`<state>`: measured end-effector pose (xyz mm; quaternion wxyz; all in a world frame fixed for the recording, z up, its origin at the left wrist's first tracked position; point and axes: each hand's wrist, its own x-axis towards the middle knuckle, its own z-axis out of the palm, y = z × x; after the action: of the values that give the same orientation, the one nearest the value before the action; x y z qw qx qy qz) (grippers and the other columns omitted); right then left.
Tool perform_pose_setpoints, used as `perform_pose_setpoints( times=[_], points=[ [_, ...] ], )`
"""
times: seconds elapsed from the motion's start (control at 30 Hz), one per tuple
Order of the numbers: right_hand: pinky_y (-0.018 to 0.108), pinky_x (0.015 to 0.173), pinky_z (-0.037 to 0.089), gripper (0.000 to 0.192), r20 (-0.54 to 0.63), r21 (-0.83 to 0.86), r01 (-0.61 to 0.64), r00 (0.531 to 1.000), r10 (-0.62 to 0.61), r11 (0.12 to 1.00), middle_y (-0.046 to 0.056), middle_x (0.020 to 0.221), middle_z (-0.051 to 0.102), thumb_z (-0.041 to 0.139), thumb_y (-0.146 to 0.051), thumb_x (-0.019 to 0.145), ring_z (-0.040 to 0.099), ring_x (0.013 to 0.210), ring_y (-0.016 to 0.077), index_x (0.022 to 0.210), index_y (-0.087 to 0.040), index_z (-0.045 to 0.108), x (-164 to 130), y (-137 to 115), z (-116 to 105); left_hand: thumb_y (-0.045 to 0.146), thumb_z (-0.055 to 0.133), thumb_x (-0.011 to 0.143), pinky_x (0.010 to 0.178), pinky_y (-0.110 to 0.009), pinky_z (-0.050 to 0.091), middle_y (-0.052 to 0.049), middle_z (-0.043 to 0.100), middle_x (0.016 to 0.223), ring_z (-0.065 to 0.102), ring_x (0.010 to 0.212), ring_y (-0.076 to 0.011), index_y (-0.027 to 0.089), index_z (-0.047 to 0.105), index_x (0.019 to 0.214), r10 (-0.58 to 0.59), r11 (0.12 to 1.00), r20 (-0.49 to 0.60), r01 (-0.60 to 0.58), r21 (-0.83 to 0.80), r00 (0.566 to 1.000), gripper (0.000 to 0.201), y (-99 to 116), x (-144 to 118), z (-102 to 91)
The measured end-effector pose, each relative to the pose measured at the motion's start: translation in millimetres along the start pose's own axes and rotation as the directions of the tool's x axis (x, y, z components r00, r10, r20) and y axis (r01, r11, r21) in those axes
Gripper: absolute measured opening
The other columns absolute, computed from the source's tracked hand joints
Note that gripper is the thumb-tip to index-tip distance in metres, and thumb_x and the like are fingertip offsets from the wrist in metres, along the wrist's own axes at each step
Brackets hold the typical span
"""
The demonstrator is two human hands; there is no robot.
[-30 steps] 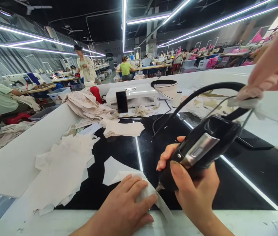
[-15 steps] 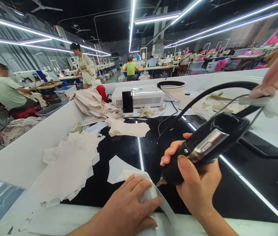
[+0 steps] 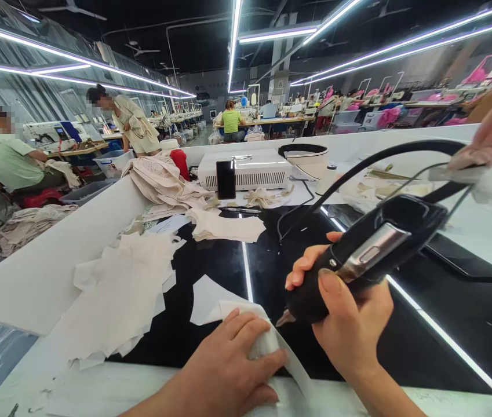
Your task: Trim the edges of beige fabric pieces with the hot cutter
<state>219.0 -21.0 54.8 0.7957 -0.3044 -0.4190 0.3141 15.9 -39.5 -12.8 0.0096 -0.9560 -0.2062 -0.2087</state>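
Down at the near edge of the glossy black table (image 3: pixel 211 347), the left hand (image 3: pixel 223 376) lies flat, fingers spread, pinning a folded piece of thin white fabric (image 3: pixel 267 344) so it cannot slip. Just beside it, the right hand (image 3: pixel 350 324) has a closed grip on a black corded handheld cutting tool (image 3: pixel 367 255), tilted so its metal tip (image 3: pixel 284 318) meets the fabric's edge. Loose white fabric offcuts (image 3: pixel 119 295) lie piled well to the left.

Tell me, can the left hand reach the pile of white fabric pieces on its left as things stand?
Probably yes. The left hand lies flat on a fabric piece, holding nothing, and only bare dark tabletop separates it from the white pile.
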Motion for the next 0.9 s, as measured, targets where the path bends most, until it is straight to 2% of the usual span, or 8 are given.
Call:
perform_pose_setpoints(
  times=[0.17, 0.53, 0.7, 0.83, 0.9],
  points=[
    [0.026, 0.058, 0.064, 0.040, 0.010, 0.003, -0.010, 1.000, 0.010, 1.000, -0.005, 0.085, 0.076, 0.096, -0.044, 0.092, 0.070, 0.061, 0.0146, 0.123, -0.032, 0.073, -3, -2, 0, 0.058, 0.072, 0.110, 0.118, -0.059, 0.062, -0.017, 0.068, 0.142, 0.069, 0.136, -0.0340, 0.026, 0.066, 0.151, -0.002, 1.000, 0.003, 0.002, -0.004, 1.000, 0.052, 0, 2, -1.4],
    [0.027, 0.060, 0.064, 0.034, 0.031, 0.008, 0.030, 0.999, -0.030, 1.000, -0.004, 0.088, 0.074, 0.091, -0.041, 0.097, 0.070, 0.063, 0.0139, 0.124, -0.031, 0.072, -2, 4, 1, 0.057, 0.073, 0.109, 0.116, -0.061, 0.063, -0.017, 0.069, 0.140, 0.071, 0.135, -0.0341, 0.026, 0.066, 0.150, 0.008, 1.000, 0.000, -0.008, -0.002, 1.000, 0.052, -1, 1, -2.5],
    [0.026, 0.059, 0.064, 0.039, 0.041, 0.015, 0.025, 0.999, -0.025, 1.000, -0.004, 0.089, 0.075, 0.092, -0.039, 0.096, 0.070, 0.062, 0.0139, 0.127, -0.032, 0.069, 1, 7, 2, 0.057, 0.080, 0.105, 0.115, -0.062, 0.064, -0.018, 0.070, 0.141, 0.072, 0.135, -0.0345, 0.026, 0.066, 0.149, 0.006, 1.000, 0.011, -0.006, -0.016, 1.000, 0.056, -1, 3, -1.3],
    [0.026, 0.060, 0.064, 0.037, 0.045, -0.012, 0.035, 0.998, -0.034, 0.999, -0.004, 0.090, 0.075, 0.089, -0.035, 0.097, 0.070, 0.062, 0.0137, 0.127, -0.031, 0.068, 1, 8, 2, 0.059, 0.072, 0.109, 0.115, -0.063, 0.064, -0.019, 0.071, 0.142, 0.072, 0.136, -0.0361, 0.026, 0.066, 0.151, 0.003, 1.000, 0.008, -0.003, -0.026, 1.000, 0.053, 3, 5, -6.4],
    [0.027, 0.059, 0.064, 0.032, 0.049, -0.025, 0.039, 0.998, -0.038, 0.999, -0.004, 0.090, 0.075, 0.087, -0.033, 0.098, 0.070, 0.062, 0.0137, 0.124, -0.031, 0.068, 1, 9, 2, 0.058, 0.066, 0.113, 0.118, -0.063, 0.062, -0.017, 0.071, 0.145, 0.071, 0.140, -0.0357, 0.026, 0.064, 0.152, -0.015, 0.997, 0.044, 0.018, -0.070, 0.999, 0.050, 4, 7, -14.7]
  ],
)
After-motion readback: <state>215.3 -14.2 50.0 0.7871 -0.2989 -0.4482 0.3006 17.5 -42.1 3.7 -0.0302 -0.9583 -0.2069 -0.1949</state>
